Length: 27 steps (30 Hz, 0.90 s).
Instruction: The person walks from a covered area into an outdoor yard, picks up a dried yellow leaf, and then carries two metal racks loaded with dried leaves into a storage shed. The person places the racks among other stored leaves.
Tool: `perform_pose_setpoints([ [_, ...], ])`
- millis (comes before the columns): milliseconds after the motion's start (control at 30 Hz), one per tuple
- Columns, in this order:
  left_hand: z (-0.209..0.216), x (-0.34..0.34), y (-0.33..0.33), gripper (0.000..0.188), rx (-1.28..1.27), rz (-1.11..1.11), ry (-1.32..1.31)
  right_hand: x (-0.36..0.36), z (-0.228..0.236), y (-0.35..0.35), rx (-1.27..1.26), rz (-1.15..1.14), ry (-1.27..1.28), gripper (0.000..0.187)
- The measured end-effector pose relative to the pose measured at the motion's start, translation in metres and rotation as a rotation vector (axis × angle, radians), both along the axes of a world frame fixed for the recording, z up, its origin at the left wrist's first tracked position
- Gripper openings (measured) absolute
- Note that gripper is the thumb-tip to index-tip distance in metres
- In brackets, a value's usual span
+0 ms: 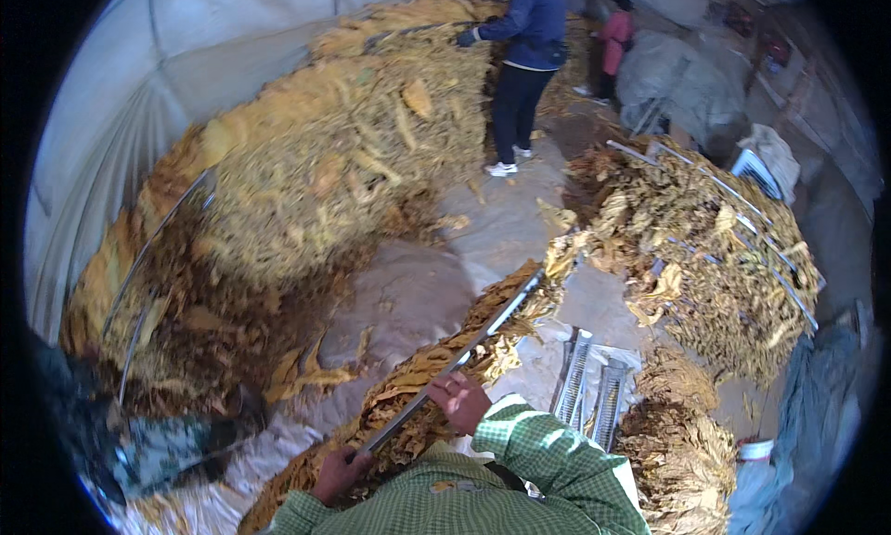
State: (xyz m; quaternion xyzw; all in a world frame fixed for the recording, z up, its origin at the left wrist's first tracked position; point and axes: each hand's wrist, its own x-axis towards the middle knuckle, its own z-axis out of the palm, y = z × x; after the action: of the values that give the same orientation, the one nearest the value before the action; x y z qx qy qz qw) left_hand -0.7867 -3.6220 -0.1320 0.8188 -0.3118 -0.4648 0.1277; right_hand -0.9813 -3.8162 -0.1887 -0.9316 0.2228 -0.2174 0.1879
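Observation:
A long metal bar (497, 323) runs diagonally in front of me, from my waist up toward the middle of the room. Dried brown-yellow leaves (394, 394), which look like tobacco, lie bunched along it. My left hand (340, 475) is closed round the bar near its lower end. Higher up, my right hand (459, 403) is closed over the same bar, its fingers curled on the metal. Some leaves show on both sides of the bar. The underside of the bunch is hidden.
A tall leaf stack (306, 164) fills the left side. More leaves with rods on them form a pile (724, 257) at right. Close by on my right are metal toothed racks (575, 373) and a leaf bundle (677, 433). A person in blue (534, 34) stands at the stack; another person (614, 43) is farther back.

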Motion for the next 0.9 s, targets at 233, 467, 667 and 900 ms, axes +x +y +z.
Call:
perform_pose_setpoints([
  [233,-0.013,0.038,-0.086,0.033,-0.044,0.048,0.169,0.023,-0.001,-0.086,-0.036,-0.026,0.128,0.033],
  [467,-0.035,0.054,-0.139,0.032,-0.022,0.05,0.114,0.024,0.003,-0.132,0.056,-0.082,0.014,0.04],
  [667,-0.054,0.054,-0.218,0.032,-0.051,0.016,0.116,-0.026,-0.034,-0.206,0.959,-0.297,-0.713,0.025],
  [900,-0.041,0.008,-0.365,0.034,-0.09,0.062,0.134,-0.185,-0.115,-0.283,0.256,-0.804,-0.09,0.025],
])
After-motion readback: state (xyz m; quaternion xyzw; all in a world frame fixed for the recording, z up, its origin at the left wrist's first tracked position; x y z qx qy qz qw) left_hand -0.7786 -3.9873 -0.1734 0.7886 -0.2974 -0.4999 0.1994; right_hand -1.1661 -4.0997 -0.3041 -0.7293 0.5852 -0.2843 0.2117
